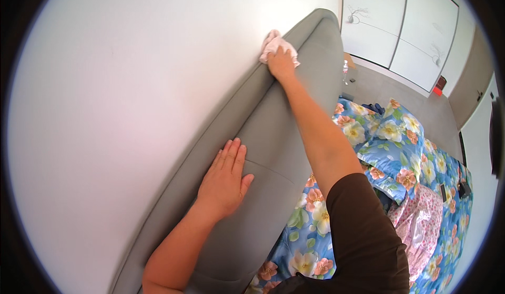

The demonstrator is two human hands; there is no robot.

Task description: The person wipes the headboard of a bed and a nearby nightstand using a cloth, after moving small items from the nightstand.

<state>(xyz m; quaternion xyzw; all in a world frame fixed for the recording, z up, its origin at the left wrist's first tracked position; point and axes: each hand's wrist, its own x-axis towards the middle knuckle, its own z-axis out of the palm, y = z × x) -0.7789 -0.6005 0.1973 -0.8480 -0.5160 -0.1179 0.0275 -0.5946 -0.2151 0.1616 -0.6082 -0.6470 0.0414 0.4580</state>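
A grey upholstered headboard [272, 136] runs diagonally along the white wall. My left hand [223, 179] lies flat on its padded face, fingers extended and thumb apart, holding nothing. Farther along, my right hand [281, 63] grips a pale pink cloth [278, 48]. That cloth is bunched against the headboard's top edge, beside the wall. Part of it is hidden under my right fingers.
Blue floral bedding [315, 219] covers the bed to the right, with a matching pillow [398, 132] and a pink patterned garment [418, 223] on it. A plastic bottle [345, 70] stands beyond the headboard. White sliding wardrobe doors [394, 29] are at the back.
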